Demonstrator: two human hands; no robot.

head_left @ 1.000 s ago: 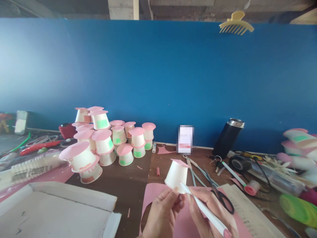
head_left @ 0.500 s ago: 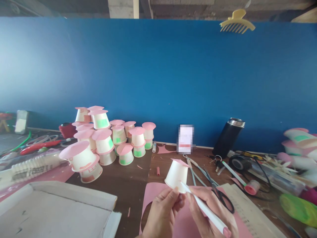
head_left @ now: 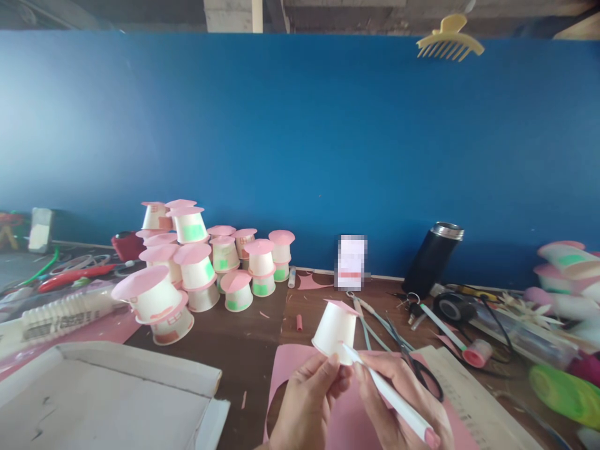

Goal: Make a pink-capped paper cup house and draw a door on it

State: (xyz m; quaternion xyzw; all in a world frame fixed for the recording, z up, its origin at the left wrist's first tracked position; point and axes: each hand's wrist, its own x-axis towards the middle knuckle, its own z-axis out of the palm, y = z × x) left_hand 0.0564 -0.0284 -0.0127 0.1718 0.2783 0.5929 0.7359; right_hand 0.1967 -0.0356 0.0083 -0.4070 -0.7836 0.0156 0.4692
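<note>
My left hand (head_left: 309,397) pinches the lower rim of an upside-down white paper cup (head_left: 335,325), which has a pink paper piece on its top. In my right hand (head_left: 403,400) is a white marker (head_left: 394,397) with a pink end. Its tip touches or nearly touches the cup's side, just above my left fingers; a tiny reddish mark shows there. Beneath both hands lies a pink paper sheet (head_left: 344,415) with a cut-out curve. Black-handled scissors (head_left: 424,375) rest beside my right hand, and pliers (head_left: 368,325) lie behind the cup.
Stacked cups with pink tops (head_left: 194,269) stand at left, behind an open white box (head_left: 122,400). A black flask (head_left: 434,259) leans by the blue partition (head_left: 319,137). Keys, a green-capped marker (head_left: 443,328), tape (head_left: 454,308) and a ruler-like strip (head_left: 469,394) crowd the right.
Almost nothing differs. Both hands keep their hold on the cup and marker, with the marker tip shifted very slightly at the cup's side.
</note>
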